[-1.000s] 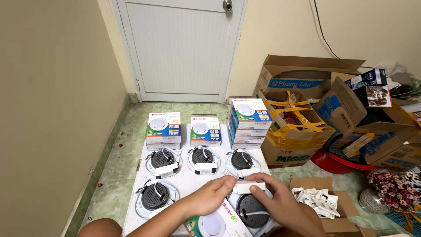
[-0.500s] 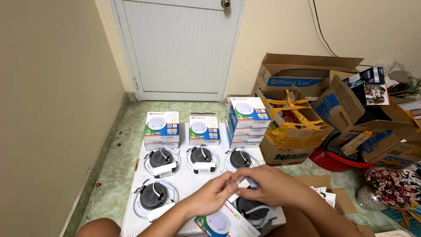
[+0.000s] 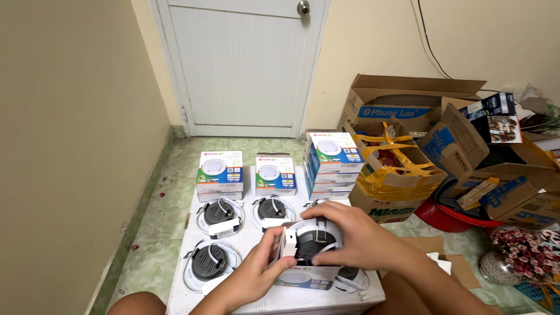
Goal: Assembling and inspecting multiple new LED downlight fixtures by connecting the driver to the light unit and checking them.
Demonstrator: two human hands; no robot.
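Downlight (image 3: 312, 244), a round recessed lamp with a white rim and a black finned back, sits between both hands just above its open carton (image 3: 306, 275), which stands at the near edge of the white board (image 3: 251, 233). Half a second ago the hands were closed over something small and white above the board; now the lamp itself is up in full view, back side facing the camera, so it reads as being lowered toward or lifted from the carton, which of the two I cannot tell. The left hand (image 3: 256, 274) cups the lamp's left side, its fingers (image 3: 279, 256) pinching the small white driver block (image 3: 290, 242) at the rim. The right hand (image 3: 356, 239) lies over the lamp's top and right side, fingers spread and curved around the rim.

Beyond the carton, away from the person, four more downlights (image 3: 217, 214) lie face down on the board in two rows, wires curled on top. Behind those stand stacks of printed lamp boxes (image 3: 220, 175), the right-hand stack tallest. The board rests on a green tiled floor (image 3: 157, 216). Right of the carton, open cardboard cartons (image 3: 402, 169) crowd together, with a red basin (image 3: 455, 217) and artificial flowers (image 3: 525, 251). A white door (image 3: 242, 64) closes the far wall.
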